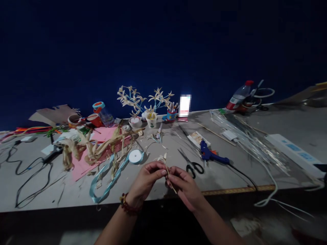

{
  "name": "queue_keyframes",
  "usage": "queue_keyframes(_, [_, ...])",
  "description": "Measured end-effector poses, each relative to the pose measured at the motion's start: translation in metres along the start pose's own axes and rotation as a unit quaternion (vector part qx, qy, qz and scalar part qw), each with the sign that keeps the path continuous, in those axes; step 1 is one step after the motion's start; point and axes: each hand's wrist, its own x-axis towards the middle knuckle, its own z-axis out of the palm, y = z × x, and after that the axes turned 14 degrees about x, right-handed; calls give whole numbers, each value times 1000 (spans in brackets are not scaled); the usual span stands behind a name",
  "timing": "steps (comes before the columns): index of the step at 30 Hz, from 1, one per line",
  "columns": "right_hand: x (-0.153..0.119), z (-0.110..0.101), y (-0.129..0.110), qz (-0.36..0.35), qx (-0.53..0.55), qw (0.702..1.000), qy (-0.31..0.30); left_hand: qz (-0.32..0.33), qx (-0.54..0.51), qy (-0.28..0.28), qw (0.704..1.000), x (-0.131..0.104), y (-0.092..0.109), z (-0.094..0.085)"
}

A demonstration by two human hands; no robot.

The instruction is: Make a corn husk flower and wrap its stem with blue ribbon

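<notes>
jointly | left hand [147,178] + right hand [186,185] | pinching pale flower stem [167,167] | scissors [190,164] near

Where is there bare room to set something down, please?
The largest bare patch seems to lie far right, beyond the power strip, right of the bottle. A smaller, messier one sits left of the blue ribbon loop. Scissors and glue gun crowd your right hand; husks heap over the pink paper.

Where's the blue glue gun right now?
In the head view, the glue gun lies on the table right of centre, just right of the scissors.
</notes>
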Motion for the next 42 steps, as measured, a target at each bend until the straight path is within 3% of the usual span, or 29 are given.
queue_keyframes(6, [0,3,3,13,-10,1000,-23,-17,-58,-35,998,-5,-1,-2])
queue_keyframes(10, [-4,0,0,-57,-126,990,-35,8,-46,22,999,-7,-2,-1])
queue_keyframes(14, [-5,0,-4,-154,-284,945,-52,31,-10,90,995,-7,-4,1])
queue_keyframes(17, [-3,2,-4,-183,-329,925,-53,34,5,100,994,-7,-6,0])
queue_keyframes(27, [8,5,1,-112,-250,960,-57,32,-11,38,999,0,-3,-10])
queue_keyframes(36, [15,13,-7,-80,-255,961,-77,7,-50,100,994,6,-4,-9])
queue_keyframes(42, [29,9,-2,-69,-218,970,-83,13,-53,94,994,17,0,-12])
